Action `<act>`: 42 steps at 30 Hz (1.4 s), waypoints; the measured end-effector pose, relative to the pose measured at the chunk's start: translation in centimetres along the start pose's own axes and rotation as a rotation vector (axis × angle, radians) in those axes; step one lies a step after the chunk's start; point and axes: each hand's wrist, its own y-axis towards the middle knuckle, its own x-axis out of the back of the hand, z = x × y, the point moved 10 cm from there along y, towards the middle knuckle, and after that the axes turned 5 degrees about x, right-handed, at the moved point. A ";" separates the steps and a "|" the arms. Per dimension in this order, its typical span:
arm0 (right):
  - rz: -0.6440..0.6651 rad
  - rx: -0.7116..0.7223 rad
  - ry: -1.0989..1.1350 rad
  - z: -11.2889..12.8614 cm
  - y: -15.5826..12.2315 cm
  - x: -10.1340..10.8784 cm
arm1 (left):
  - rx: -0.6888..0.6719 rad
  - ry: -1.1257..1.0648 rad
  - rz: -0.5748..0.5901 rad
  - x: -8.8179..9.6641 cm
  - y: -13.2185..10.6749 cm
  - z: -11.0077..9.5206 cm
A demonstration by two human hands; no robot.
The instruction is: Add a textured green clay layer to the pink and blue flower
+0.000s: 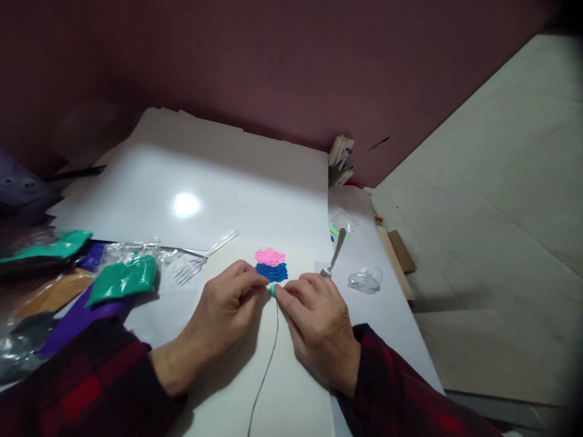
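A small teal piece of modeling clay [273, 290] sits between the fingertips of both hands. My left hand [228, 300] is closed in a pinch at its left side. From the right, my right hand [316, 321] has its thumb and fingers drawn together on it. Just above the fingertips, a ridged blue clay shape [272, 271] lies on a white sheet [228, 394], with a textured pink clay shape [269, 257] directly over it. Below the teal piece, a thin dark drawn line [269, 364] curves down the sheet.
A clear plastic fork [195, 264] lies left of the sheet, and a metal-looking utensil [337, 249] lies right. Bagged green clay [122, 280] rests among other colored packets at left. A crumpled clear bag [365, 279] is at right. White boards [255, 182] are stacked behind.
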 end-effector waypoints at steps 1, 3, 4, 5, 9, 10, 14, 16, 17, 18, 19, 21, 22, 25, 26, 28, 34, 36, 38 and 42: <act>0.001 0.003 -0.005 0.0 0.0 0.0 | 0.000 -0.001 -0.001 0.0 0.0 0.0; 0.008 0.012 -0.019 0.1 0.1 -0.1 | 0.002 -0.002 -0.001 0.0 0.0 0.1; 0.014 0.019 -0.027 0.1 0.1 -0.1 | 0.005 -0.001 0.000 0.0 0.0 0.1; 0.018 0.028 -0.038 0.2 0.1 -0.1 | 0.007 0.001 0.002 -0.1 0.1 0.2; 0.028 0.065 -0.091 0.6 0.2 -0.1 | -0.004 0.005 -0.003 0.0 0.2 0.1; 0.029 0.074 -0.104 0.7 0.2 -0.1 | -0.008 0.003 -0.007 0.0 0.2 0.0; 0.036 0.102 -0.142 1.0 0.2 -0.2 | -0.002 -0.006 -0.022 0.2 0.0 0.1; 0.042 0.110 -0.149 1.0 0.2 -0.3 | 0.003 -0.010 -0.025 0.2 0.0 0.2; 0.046 0.112 -0.152 1.1 0.2 -0.3 | 0.007 -0.012 -0.022 0.1 0.0 0.3; 0.049 0.114 -0.154 1.1 0.2 -0.3 | 0.012 -0.013 -0.020 0.1 0.0 0.3; 0.051 0.116 -0.156 1.1 0.2 -0.3 | 0.017 -0.015 -0.016 0.1 0.0 0.3; 0.050 0.118 -0.160 1.1 0.3 -0.4 | 0.022 -0.019 -0.016 0.1 0.1 0.3; 0.048 0.119 -0.161 1.1 0.3 -0.4 | 0.027 -0.021 -0.019 0.2 0.1 0.3; 0.047 0.123 -0.165 1.1 0.2 -0.4 | 0.043 -0.028 -0.044 0.5 0.1 0.5; 0.050 0.124 -0.167 1.1 0.2 -0.5 | 0.051 -0.030 -0.051 0.6 0.2 0.5; 0.055 0.125 -0.175 1.1 0.2 -0.5 | 0.062 -0.033 -0.057 0.6 0.2 0.7; 0.055 0.143 -0.232 1.5 0.3 -0.4 | 0.062 -0.044 -0.060 0.6 0.1 0.8; 0.055 0.160 -0.251 1.7 0.2 -0.4 | 0.062 -0.043 -0.059 0.6 0.0 0.8; 0.059 0.174 -0.263 1.9 0.2 -0.5 | 0.068 -0.047 -0.057 0.6 0.0 0.9; 0.078 0.177 -0.267 2.0 0.2 -0.7 | 0.066 -0.054 -0.056 0.5 0.0 0.9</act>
